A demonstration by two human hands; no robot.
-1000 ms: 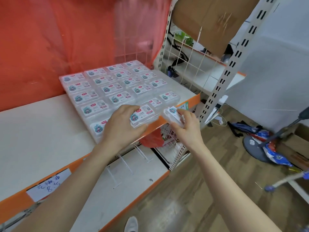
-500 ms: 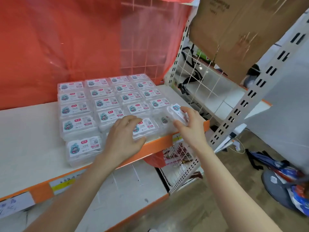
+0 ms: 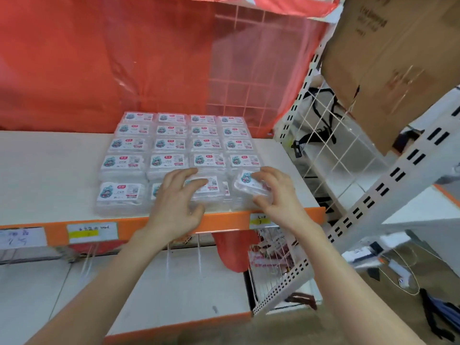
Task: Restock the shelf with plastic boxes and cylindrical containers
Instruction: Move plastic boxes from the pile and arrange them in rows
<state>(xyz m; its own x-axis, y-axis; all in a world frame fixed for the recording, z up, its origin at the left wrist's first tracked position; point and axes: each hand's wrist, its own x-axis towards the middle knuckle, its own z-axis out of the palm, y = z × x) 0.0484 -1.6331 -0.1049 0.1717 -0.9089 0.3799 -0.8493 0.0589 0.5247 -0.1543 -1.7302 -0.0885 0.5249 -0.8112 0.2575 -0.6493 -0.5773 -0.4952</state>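
Several clear plastic boxes (image 3: 171,145) with white cartoon labels stand in tidy rows on the white shelf (image 3: 49,168) with an orange front edge. My left hand (image 3: 176,197) lies over a front-row box (image 3: 211,188), fingers curved across its top and thumb at its near side. My right hand (image 3: 276,192) grips a tilted box (image 3: 249,183) at the front right corner of the block, fingers over its top and thumb on its near side. No cylindrical containers are in view.
Red plastic sheeting (image 3: 99,58) hangs behind the shelf. A cardboard box (image 3: 393,66) sits overhead at the right, beside a slotted white upright (image 3: 388,190) and a wire grid panel (image 3: 333,145). A lower white shelf (image 3: 149,290) juts out below. Price tags (image 3: 92,232) line the orange edge.
The view has risen and closed in on the shelf. Both hands pushed their boxes inward from the shelf edge, into the front row. The right-hand box is still tilted.
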